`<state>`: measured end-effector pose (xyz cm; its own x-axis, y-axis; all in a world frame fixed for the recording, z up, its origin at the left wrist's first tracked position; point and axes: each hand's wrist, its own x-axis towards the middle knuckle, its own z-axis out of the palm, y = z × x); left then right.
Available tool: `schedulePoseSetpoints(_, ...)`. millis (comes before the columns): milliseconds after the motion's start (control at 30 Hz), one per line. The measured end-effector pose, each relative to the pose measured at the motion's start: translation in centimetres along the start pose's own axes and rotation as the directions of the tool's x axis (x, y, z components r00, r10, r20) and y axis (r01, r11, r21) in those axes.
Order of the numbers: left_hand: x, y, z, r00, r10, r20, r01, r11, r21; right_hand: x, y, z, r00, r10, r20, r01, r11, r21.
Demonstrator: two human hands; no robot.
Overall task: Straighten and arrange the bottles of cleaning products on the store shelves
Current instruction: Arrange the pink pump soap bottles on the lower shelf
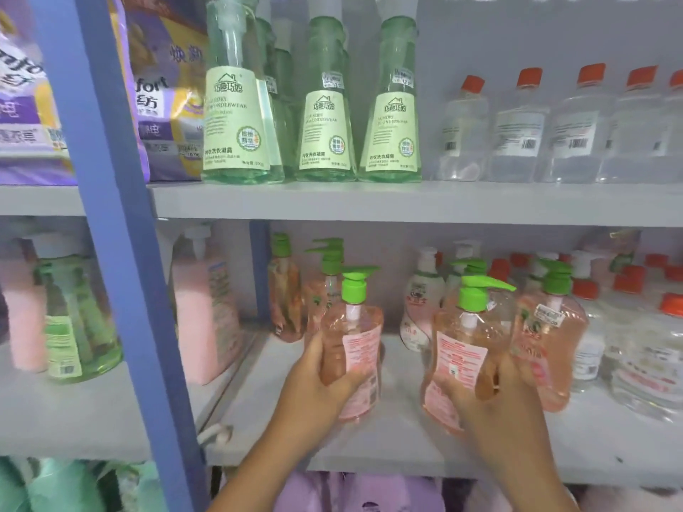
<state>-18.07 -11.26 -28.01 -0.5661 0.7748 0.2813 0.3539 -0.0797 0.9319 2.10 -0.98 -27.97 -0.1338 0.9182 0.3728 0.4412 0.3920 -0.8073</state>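
The left hand (325,378) wraps its fingers around a see-through pink pump bottle with a green top (354,341), and the right hand (491,386) grips another one (462,349), both on the grey lower shelf (388,448). The tall green bottles (325,116) up top stand tidy. I think the pink ones behind still need lining up.

Green bottles (236,105), upper shelf: label reads "LAUNDRY UNDERWEAR". Price sticker (403,78): "12". Purple bags (162,86): "fort" readable. Remaining print too blurred to read.
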Motion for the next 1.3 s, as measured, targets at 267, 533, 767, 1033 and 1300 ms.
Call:
schedulePoseSetpoints(267, 1.9, 0.2, 2.2, 0.971, 0.200, 0.128, -0.237, 0.785, 0.573, 1.2, 2.3, -1.9, 0.981, -0.005, -0.195, -0.011, 0.997, -0.080)
schedulePoseSetpoints(533, 7.1, -1.4, -1.5, 0.969, -0.097, -0.226, 0.147, 0.966, 0.214, -1.7, -1.0, 3.0, 0.972, -0.234, 0.026, 0.228, 0.962, 0.148)
schedulePoseSetpoints(767, 8.6, -1.0, 1.5, 0.994, -0.096, -0.056, 0.108, 0.954, 0.280, 0.4, -1.8, 6.1, 0.972, -0.040, 0.232, 0.034, 0.999, 0.026)
schedulePoseSetpoints(1033, 10.5, -0.4, 1.6, 0.999, -0.008, -0.034, 0.021, 0.924, 0.382, 1.0, -0.5, 3.5, 0.978, -0.096, 0.187, 0.125, 0.981, -0.147)
schedulePoseSetpoints(1300, 15.8, -3.4, 1.7, 0.954, 0.046, -0.296, 0.091, 0.897, 0.433, 1.3, 1.4, 3.4, 0.975, -0.047, 0.216, 0.064, 0.995, -0.073)
